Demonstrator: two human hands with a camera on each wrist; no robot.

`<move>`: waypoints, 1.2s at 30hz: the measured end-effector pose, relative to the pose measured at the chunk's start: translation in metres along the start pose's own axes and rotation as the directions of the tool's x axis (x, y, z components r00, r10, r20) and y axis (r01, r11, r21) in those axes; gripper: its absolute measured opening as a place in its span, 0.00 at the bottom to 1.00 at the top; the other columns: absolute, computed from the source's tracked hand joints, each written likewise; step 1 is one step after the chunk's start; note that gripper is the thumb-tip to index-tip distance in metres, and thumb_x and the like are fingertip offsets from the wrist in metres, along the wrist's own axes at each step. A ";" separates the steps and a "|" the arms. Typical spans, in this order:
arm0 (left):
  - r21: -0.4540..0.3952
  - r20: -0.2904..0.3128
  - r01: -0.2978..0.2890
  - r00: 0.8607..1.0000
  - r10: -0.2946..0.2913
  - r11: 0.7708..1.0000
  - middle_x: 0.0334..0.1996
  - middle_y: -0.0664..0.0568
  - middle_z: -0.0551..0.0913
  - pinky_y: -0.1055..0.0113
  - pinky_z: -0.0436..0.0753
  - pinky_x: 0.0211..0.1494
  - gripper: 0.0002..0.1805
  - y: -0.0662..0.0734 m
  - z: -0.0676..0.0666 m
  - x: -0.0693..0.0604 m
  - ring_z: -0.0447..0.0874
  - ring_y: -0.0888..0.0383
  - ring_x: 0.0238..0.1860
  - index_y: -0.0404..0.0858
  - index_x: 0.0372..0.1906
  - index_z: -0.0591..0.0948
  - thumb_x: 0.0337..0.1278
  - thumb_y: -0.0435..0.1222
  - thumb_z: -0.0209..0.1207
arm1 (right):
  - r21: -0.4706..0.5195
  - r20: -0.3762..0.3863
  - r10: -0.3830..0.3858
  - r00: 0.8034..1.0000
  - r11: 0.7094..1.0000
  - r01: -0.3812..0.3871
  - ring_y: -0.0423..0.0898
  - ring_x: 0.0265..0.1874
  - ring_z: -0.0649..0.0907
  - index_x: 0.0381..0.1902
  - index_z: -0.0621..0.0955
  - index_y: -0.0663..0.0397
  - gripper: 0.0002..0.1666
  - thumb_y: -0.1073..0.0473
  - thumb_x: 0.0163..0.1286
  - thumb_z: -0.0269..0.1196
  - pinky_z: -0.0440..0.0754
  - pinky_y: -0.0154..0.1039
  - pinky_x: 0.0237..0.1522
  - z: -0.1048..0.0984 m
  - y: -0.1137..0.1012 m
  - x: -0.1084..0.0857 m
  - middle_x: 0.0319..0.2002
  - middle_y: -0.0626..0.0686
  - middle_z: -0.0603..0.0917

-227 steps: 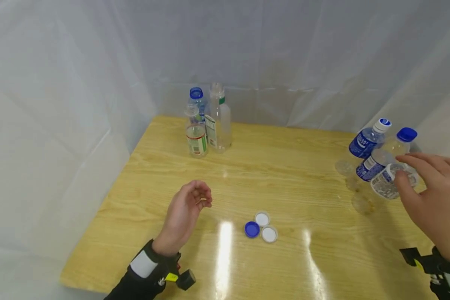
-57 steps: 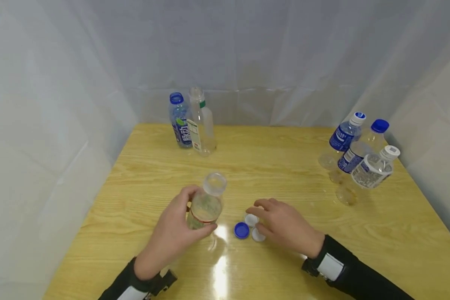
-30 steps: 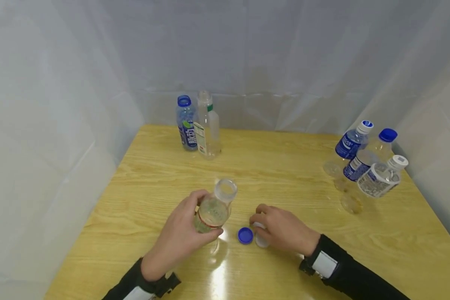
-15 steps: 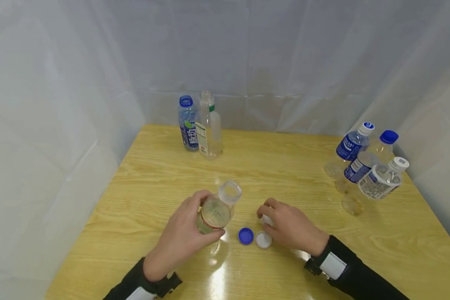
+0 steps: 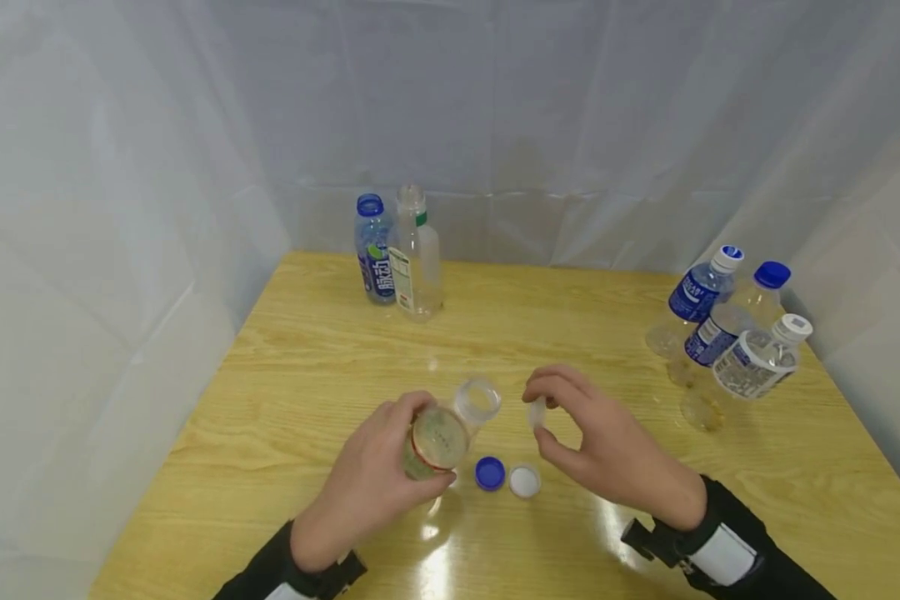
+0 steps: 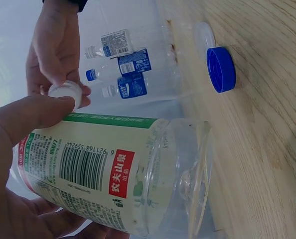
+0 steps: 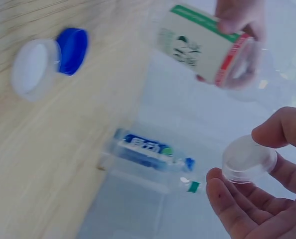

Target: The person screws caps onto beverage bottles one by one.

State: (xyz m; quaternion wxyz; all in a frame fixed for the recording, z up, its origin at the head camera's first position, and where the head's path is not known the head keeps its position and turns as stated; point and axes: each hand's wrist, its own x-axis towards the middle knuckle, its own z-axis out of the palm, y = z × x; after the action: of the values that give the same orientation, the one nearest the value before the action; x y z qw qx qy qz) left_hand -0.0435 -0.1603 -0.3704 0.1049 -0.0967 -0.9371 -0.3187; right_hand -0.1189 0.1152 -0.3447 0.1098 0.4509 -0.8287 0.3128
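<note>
The left hand [image 5: 375, 467] grips a clear uncapped bottle [image 5: 438, 437], tilted with its mouth toward the right. A label with a barcode [image 6: 82, 166] wraps the bottle in the left wrist view. Between thumb and fingers, the right hand [image 5: 607, 433] pinches a whitish translucent cap [image 5: 537, 412], held on edge just right of the bottle's mouth and apart from it. The same cap [image 7: 247, 158] shows in the right wrist view. Below the hands, a blue cap [image 5: 490, 473] and a white cap [image 5: 525, 481] lie side by side on the table.
At the back left of the table [image 5: 270, 400] stand an uncapped blue bottle [image 5: 375, 258] and a clear bottle [image 5: 423, 267]. Three capped bottles stand at the right, the nearest having a white cap [image 5: 792, 328]. Pale sheeting [image 5: 495, 125] hangs behind the table.
The left hand has brought the bottle from the back left group to the front. The right hand, earlier by the right bottles, has picked up one cap from the three and lifted it.
</note>
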 end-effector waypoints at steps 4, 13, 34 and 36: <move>0.015 0.015 -0.002 1.000 0.002 1.000 0.46 0.57 0.81 0.62 0.81 0.46 0.46 0.002 0.001 0.000 0.79 0.62 0.45 0.46 0.62 0.74 0.30 0.48 0.82 | 0.046 -0.051 0.005 0.999 0.999 -0.003 0.41 0.52 0.79 0.51 0.75 0.51 0.22 0.64 0.62 0.70 0.80 0.36 0.51 -0.013 -0.015 0.003 0.55 0.49 0.78; 0.046 0.034 -0.024 0.999 0.022 0.999 0.46 0.59 0.80 0.65 0.80 0.45 0.45 0.004 0.004 -0.002 0.77 0.65 0.44 0.47 0.62 0.74 0.31 0.48 0.81 | 0.177 -0.235 -0.075 0.969 0.977 0.118 0.47 0.52 0.81 0.43 0.77 0.53 0.17 0.64 0.60 0.73 0.77 0.28 0.54 -0.021 -0.031 0.009 0.52 0.53 0.82; 0.132 -0.009 -0.166 0.986 0.169 0.977 0.44 0.60 0.83 0.66 0.80 0.44 0.44 0.007 0.007 -0.002 0.77 0.64 0.41 0.48 0.60 0.76 0.29 0.48 0.82 | 0.156 -0.153 -0.186 0.971 0.965 0.209 0.46 0.53 0.80 0.57 0.81 0.55 0.20 0.54 0.71 0.65 0.77 0.27 0.58 -0.014 -0.038 0.010 0.54 0.52 0.81; 0.139 -0.004 -0.165 0.986 0.167 0.976 0.44 0.60 0.83 0.67 0.79 0.42 0.44 0.007 0.007 -0.003 0.77 0.65 0.40 0.48 0.60 0.76 0.29 0.48 0.82 | 0.150 -0.138 -0.189 0.972 0.966 0.209 0.46 0.53 0.80 0.57 0.81 0.54 0.19 0.53 0.72 0.64 0.77 0.27 0.58 -0.015 -0.037 0.009 0.54 0.51 0.81</move>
State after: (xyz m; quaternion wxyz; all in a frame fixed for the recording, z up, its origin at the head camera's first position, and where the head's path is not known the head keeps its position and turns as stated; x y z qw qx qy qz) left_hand -0.0399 -0.1508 -0.3727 0.1451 -0.1647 -0.9446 -0.2439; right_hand -0.0950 0.1033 -0.3133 0.1541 0.5191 -0.7426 0.3941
